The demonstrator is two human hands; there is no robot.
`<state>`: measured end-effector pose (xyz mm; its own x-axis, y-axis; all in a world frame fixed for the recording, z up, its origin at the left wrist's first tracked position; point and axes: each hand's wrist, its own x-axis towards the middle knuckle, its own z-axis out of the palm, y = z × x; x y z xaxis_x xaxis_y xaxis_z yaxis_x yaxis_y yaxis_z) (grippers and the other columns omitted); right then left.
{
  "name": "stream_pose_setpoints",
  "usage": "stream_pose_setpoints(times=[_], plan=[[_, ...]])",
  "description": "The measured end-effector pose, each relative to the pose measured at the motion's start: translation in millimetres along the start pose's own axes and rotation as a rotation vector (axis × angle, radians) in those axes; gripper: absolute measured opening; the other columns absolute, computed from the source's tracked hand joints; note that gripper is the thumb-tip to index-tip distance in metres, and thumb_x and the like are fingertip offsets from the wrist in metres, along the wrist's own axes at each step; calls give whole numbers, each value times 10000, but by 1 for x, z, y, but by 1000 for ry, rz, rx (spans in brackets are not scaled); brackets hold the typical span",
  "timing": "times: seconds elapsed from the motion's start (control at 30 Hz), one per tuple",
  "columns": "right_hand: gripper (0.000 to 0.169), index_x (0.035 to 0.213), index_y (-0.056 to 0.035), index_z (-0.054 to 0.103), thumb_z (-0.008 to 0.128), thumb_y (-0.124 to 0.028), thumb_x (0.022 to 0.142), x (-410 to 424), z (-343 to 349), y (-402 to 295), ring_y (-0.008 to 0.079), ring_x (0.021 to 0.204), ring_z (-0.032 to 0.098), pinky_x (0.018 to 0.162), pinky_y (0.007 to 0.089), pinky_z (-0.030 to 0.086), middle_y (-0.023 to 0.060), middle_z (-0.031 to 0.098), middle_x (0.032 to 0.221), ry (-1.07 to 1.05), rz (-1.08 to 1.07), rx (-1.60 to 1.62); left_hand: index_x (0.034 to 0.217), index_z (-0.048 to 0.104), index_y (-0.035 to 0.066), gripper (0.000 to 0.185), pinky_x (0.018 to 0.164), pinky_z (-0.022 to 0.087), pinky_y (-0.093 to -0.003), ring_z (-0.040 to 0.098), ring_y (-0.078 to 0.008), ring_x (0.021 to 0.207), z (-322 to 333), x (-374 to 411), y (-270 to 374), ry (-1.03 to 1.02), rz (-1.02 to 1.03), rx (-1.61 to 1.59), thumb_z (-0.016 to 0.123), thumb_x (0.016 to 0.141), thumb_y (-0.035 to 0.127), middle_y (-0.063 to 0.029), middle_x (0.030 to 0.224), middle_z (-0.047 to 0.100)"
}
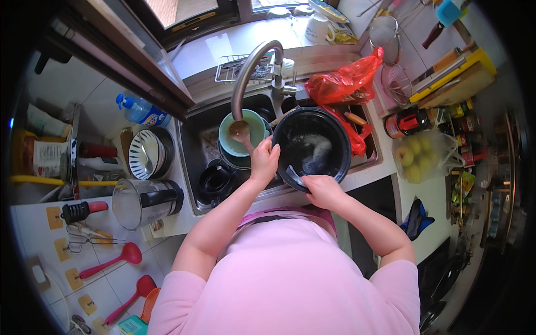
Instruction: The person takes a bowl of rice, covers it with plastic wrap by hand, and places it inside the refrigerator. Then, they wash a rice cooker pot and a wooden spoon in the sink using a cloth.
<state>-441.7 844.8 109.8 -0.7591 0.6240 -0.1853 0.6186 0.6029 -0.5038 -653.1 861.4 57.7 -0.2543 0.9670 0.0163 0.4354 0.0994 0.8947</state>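
A round black pot [310, 159] is tilted open towards me over the right part of the sink, and its dark inside looks wet. My left hand [264, 161] grips the pot's left rim. Pinched in my right hand [324, 189] is a pale grey cloth [295, 176], pressed to the inner wall near the front rim. Just left of the pot, a light green bowl [224, 142] stands in the sink with cloudy water in it. A wooden spoon [240, 132] rests in that bowl, its handle running towards my left hand.
A curved metal faucet [238, 88] arches over the green bowl. Dark cookware [215, 182] lies in the left sink basin [201, 140]. Red plastic bags [343, 83] sit behind the pot. A blender jug [142, 204] and stacked bowls [144, 153] stand left; bagged green fruit [414, 155] lies right.
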Motion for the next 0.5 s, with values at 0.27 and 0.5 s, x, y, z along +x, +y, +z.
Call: stream_pose_setpoints(times=[0.27,0.5], plan=[[367,673,-84,546,755,-386,671,26,-105,-30,263,618,585,566,371,446,53,555,623,214,-360,-220,1004,558,50,261,764,574,-391,646,-161,840,-58,-36,17,-225,-673,-681,511,956,302,-36,863,627],[445,644,-51,584,773,-454,649,93,-133,-65,340,578,566,531,416,446,134,540,565,156,-470,-130,1017,526,11,381,692,510,-411,629,-312,820,-137,-49,24,-212,-261,224,496,953,386,-140,896,633]])
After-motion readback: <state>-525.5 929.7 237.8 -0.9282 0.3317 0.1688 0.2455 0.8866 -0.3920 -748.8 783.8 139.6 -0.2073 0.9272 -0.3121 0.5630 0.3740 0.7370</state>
